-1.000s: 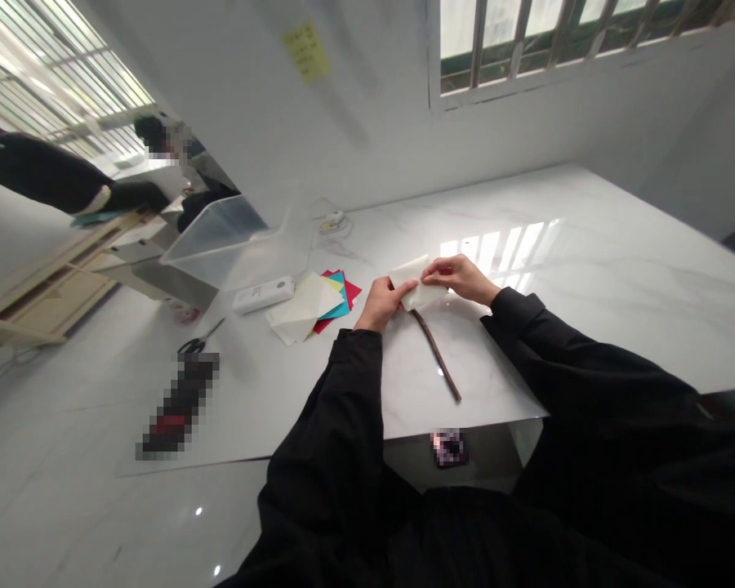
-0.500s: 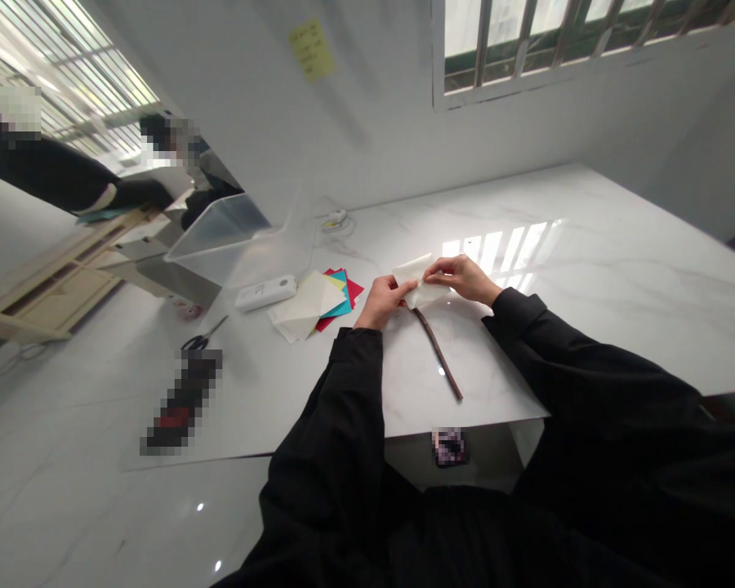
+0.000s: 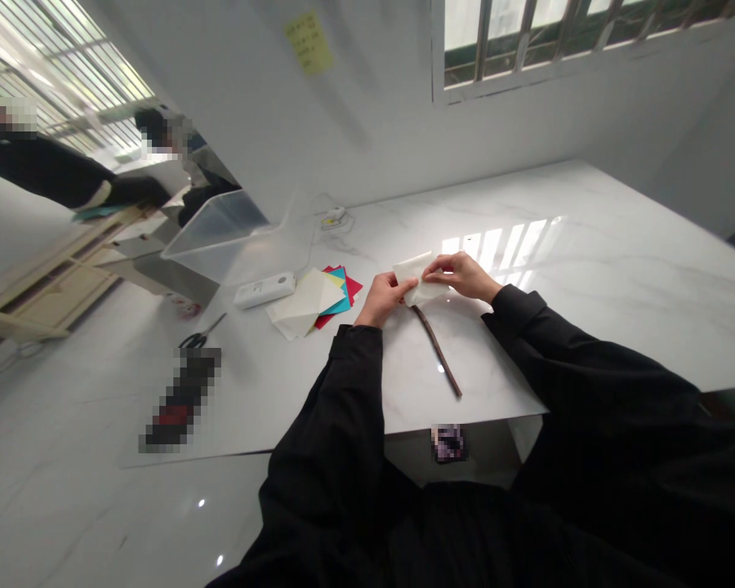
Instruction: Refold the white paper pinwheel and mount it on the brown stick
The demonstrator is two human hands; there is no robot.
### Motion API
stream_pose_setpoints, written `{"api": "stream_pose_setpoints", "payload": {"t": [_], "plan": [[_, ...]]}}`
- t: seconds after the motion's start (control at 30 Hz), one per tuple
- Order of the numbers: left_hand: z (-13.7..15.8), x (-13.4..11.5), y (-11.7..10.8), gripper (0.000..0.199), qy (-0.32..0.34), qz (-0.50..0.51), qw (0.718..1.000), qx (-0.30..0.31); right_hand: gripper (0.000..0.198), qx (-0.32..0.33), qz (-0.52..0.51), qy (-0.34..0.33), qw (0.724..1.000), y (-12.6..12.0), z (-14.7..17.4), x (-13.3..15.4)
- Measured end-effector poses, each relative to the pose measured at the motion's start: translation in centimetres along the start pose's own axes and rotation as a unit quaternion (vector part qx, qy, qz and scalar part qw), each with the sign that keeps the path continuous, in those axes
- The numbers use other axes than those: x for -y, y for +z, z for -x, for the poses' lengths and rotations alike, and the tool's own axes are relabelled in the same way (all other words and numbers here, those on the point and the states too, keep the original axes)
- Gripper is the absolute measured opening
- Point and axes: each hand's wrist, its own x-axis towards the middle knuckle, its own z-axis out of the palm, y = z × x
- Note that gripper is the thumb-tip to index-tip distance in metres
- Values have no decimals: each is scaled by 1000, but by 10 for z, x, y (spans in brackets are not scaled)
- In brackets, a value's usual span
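1. Cream paper (image 3: pixel 414 269) sits between the two hands: the left grip (image 3: pixel 380 300) is closed on its near-left side, thumb laid across it, and the right grip (image 3: pixel 461 276) pinches it at the right with the fingertips.
2. Compared with a second ago, hardly anything has changed; both grips keep the same pinch, and only the camera's view has moved a little. I take this as fine, steady finger work on the paper, with that step unfinished.
3. Just below the grips, a thin brown stick (image 3: pixel 436 345) slants across the desk (image 3: pixel 618 269), its upper end meeting the paper's lower edge. Whether the two are joined I cannot tell.
4. Left of the left grip, near it but apart, lies a fanned stack of coloured sheets (image 3: pixel 306 300) in cream, yellow, blue and red, untouched by either hand.
5. Further left, beyond that stack, come a white elongated device (image 3: pixel 265 290) and dark-handled scissors (image 3: pixel 199 336).
6. Farther out, beyond the left grip, stands a clear plastic bin (image 3: pixel 220 233); past it, a person in a black sleeve (image 3: pixel 42 167) is at another work surface.
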Motion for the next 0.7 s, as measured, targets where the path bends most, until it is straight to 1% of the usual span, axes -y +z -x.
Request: {"api": "stream_pose_setpoints", "payload": {"t": [0.17, 0.3, 0.5, 0.7], "plan": [[0, 1, 2, 52, 7, 25, 1000, -3, 37, -6, 15, -5, 1000, 0, 0, 1], [-1, 2, 4, 54, 16, 47, 999, -5, 36, -19, 22, 10, 1000, 1, 1, 6], [-1, 2, 6, 58, 24, 64, 998, -2, 38, -29, 16, 16, 999, 3, 2, 13], [-2, 3, 8, 58, 31, 73, 997, -8, 33, -34, 22, 20, 999, 4, 3, 14]]}}
